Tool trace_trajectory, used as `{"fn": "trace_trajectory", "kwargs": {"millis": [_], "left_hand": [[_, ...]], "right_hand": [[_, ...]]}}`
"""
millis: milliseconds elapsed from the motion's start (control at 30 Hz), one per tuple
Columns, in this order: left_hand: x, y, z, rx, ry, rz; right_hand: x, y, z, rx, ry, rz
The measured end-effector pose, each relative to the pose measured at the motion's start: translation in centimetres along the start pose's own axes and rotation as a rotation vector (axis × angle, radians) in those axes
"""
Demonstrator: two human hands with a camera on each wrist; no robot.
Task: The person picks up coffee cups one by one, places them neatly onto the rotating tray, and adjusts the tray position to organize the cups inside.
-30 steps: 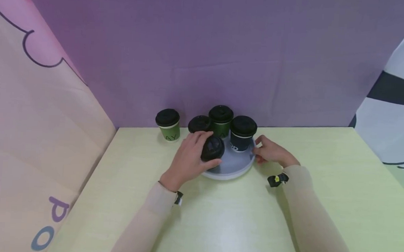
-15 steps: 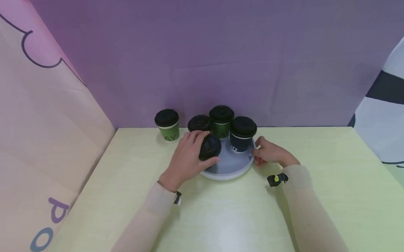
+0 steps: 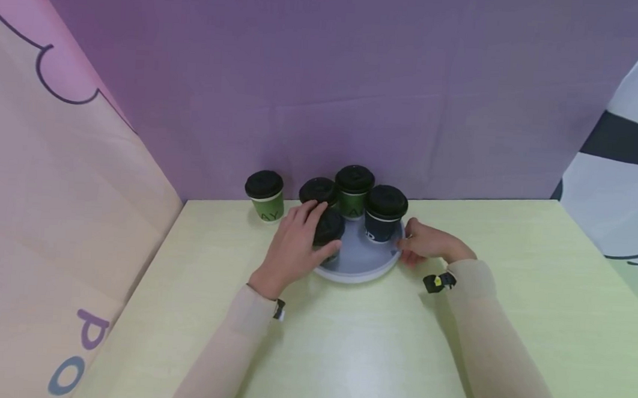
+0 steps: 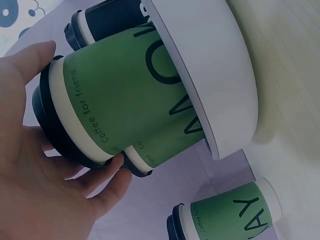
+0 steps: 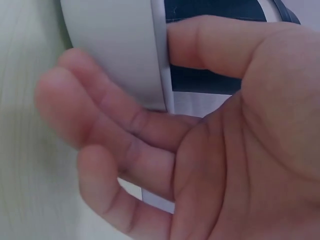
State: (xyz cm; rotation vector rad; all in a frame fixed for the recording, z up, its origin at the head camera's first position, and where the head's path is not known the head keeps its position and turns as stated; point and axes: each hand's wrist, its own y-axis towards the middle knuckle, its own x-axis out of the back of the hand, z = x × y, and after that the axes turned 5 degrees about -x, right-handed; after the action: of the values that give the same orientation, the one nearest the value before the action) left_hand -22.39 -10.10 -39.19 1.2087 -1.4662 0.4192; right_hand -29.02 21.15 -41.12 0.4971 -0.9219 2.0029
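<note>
In the head view, a round white tray point(image 3: 355, 278) bears several lidded paper coffee cups. My left hand point(image 3: 293, 249) holds the green coffee cup point(image 4: 117, 90) at the tray's front left, thumb and fingers around its black lid point(image 3: 329, 225). Behind it stand a partly hidden cup with a black lid point(image 3: 318, 189) and a green cup point(image 3: 353, 204). A dark navy cup point(image 3: 381, 226) stands at the tray's right side. My right hand point(image 3: 429, 241) grips the tray's right rim, its thumb on the inner side and fingers outside, as the right wrist view shows.
Off the tray to the left, another green cup point(image 3: 268, 207) with a black lid stands upright on the pale table point(image 3: 344, 344). A purple cloth backdrop point(image 3: 357, 93) rises at the table's back edge, and a printed cloth point(image 3: 80, 210) hangs at left.
The cups on the tray have shifted slightly clockwise: the front one leftward, the back green one rightward, the navy one a little nearer. My left hand moved slightly left; the right hand stays on the rim.
</note>
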Motion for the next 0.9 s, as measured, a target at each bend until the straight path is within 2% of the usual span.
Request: {"fn": "trace_trajectory", "kwargs": {"millis": [267,533,633,900], "left_hand": [[-0.2,0.0,0.5,0.014,-0.02,0.016],[-0.1,0.0,0.8,0.009,-0.047,0.028],[-0.1,0.1,0.8,0.015,-0.063,0.033],[0.1,0.0,0.9,0.023,-0.074,0.03]], "right_hand": [[0.0,0.0,-0.2,-0.009,-0.005,0.034],[0.8,-0.5,-0.2,-0.068,-0.008,0.041],[1.1,-0.4,-0.4,-0.054,-0.001,-0.023],[0.7,1.4,-1.2,-0.04,0.027,-0.342]]}}
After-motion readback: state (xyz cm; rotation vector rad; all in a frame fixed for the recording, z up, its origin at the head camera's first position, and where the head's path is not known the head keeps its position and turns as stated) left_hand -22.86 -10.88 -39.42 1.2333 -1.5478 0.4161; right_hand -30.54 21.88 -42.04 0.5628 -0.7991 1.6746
